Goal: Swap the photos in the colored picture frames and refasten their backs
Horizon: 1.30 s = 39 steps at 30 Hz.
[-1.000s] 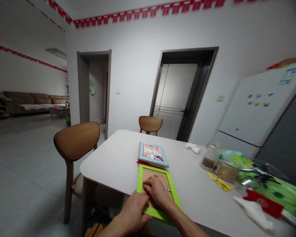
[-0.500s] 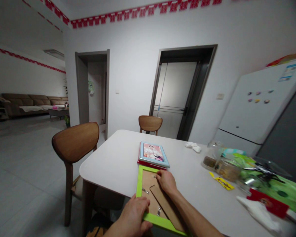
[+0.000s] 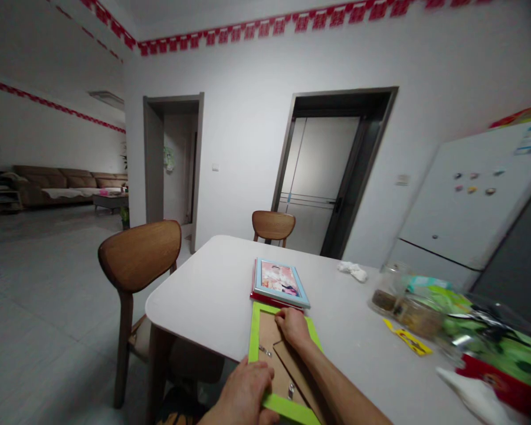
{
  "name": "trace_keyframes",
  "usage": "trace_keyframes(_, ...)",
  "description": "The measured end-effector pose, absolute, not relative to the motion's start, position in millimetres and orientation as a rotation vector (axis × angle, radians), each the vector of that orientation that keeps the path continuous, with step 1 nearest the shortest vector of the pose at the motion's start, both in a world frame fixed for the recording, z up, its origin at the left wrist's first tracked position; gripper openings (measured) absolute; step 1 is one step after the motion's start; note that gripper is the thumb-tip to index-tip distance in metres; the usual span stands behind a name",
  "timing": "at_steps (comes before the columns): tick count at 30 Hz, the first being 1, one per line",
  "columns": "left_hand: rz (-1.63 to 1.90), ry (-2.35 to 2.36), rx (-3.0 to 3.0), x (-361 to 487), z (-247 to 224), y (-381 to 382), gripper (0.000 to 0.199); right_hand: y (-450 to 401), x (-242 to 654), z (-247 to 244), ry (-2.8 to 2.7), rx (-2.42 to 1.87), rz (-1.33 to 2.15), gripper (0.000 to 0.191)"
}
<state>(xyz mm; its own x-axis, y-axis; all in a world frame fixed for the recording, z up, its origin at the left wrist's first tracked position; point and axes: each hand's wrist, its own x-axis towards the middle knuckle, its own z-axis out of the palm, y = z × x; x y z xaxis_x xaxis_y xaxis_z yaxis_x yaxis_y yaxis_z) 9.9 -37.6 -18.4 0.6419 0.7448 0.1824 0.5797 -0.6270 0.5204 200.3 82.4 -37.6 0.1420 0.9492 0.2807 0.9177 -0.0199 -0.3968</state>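
Note:
A lime-green picture frame (image 3: 253, 342) lies back side up at the table's near edge, showing a brown backing board (image 3: 268, 330) with metal clips and a stand flap. My left hand (image 3: 250, 386) grips the frame's lower left corner. The fingers of my right hand (image 3: 293, 326) are pinched together at the top of the backing; whatever lies under the fingertips is hidden. Just beyond, a light blue frame (image 3: 304, 295) with a photo rests on a red frame (image 3: 259, 298).
Jars (image 3: 384, 292), a yellow packet (image 3: 409, 339), a red packet (image 3: 495, 381) and green bags (image 3: 508, 348) crowd the table's right side. White tissue (image 3: 353, 271) lies farther back. Wooden chairs stand at the left (image 3: 144, 254) and far side (image 3: 273, 224).
My right hand has shifted slightly left along the top of the backing. My left hand keeps its hold on the corner. The whole view has moved a little.

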Motion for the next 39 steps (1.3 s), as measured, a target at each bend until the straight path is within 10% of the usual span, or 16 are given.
trace_keyframes(39, 0.267, 1.041, 2.531, 46.4, -18.9, -42.6, 0.056, 71.9, 200.9, -31.8, -1.605, -2.054, 0.179, 0.017)
